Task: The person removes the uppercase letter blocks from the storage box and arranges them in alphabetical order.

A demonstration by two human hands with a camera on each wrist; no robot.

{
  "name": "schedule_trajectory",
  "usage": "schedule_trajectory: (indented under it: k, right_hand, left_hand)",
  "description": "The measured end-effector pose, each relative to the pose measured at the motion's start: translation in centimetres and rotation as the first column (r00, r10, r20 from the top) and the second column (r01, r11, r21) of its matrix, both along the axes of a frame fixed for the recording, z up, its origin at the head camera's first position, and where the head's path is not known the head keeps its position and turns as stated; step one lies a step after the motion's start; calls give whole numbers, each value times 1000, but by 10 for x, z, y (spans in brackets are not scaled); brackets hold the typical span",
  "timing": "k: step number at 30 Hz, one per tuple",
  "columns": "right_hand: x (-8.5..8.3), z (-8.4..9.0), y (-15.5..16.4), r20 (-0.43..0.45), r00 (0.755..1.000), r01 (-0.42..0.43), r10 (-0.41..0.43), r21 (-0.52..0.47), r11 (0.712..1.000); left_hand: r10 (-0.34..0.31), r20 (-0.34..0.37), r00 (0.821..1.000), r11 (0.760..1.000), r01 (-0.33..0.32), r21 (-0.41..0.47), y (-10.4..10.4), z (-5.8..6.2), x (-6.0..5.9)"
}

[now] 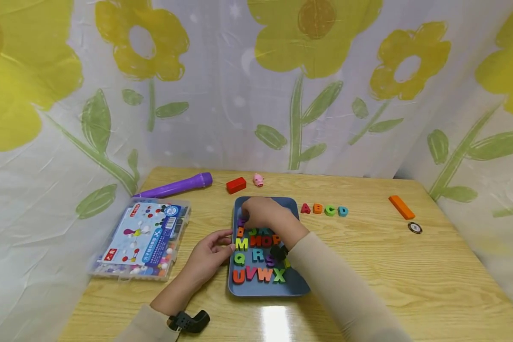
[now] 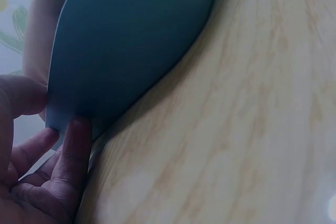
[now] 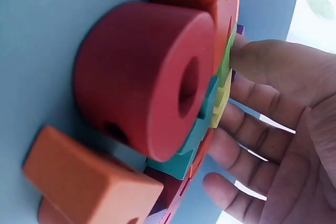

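Left hand [image 1: 209,259] pinches the tray [image 1: 297,285] edge with curled fingers. Right hand [image 1: 262,214], fingers loosely spread, touches letters [image 1: 258,266] reading MNOP, QRS, UVWX; beside it, ABCD [image 1: 324,209].

Just beside the left hand [image 1: 209,259], the blue tray [image 1: 297,285] is looking like smooth, matt plastic. Under the right hand [image 1: 262,213], the letter blocks [image 1: 258,273] are showing soft, matt foam. The wood-grain table [image 1: 410,285] is gleaming glossy beneath both.
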State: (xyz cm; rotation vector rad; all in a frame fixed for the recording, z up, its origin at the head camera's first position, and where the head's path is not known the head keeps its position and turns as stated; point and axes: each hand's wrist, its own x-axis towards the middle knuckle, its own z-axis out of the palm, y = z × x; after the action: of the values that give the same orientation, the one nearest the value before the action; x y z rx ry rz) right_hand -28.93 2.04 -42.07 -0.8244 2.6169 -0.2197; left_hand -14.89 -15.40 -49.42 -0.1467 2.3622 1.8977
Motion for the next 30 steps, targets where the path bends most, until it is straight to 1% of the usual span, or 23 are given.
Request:
schedule_trajectory:
  k: [10, 14, 17, 21, 24, 27, 30]
  right_hand:
    - [-2, -4, 0, -1, 1000, 18, -18, -19, 1000]
    - [-3, 0, 4, -20, 1000, 10, -11, -55, 998]
    - [-3, 10, 13, -52, 999, -7, 1, -107, 994]
    - [-4, 28, 39, -99, 995, -5, -15, -201, 980]
    - [-5, 40, 67, -124, 991, 24, -60, -274, 961]
    - [-6, 44, 98, -115, 985, 87, -132, -333, 939]
    - [-5, 40, 128, -93, 974, 161, -206, -352, 922]
  left_hand:
    - [0, 0, 1000, 1000, 0, 3, 1, -1, -1]
    - [-1, -2, 1000, 1000, 1, 4, 1, -2, -2]
    - [-3, 0, 1000, 1000, 3, 19, 1, -4, -3]
    - [-11, 0, 1000, 999, 11, 42, 2, -4, -4]
    - [-6, -2, 1000, 1000, 6, 23, 3, -4, -4]
    - [7, 2, 1000, 1000, -7, -6, 3, -3, -4]
    - [13, 16, 1000, 1000, -13, -3, 3, -4, -4]
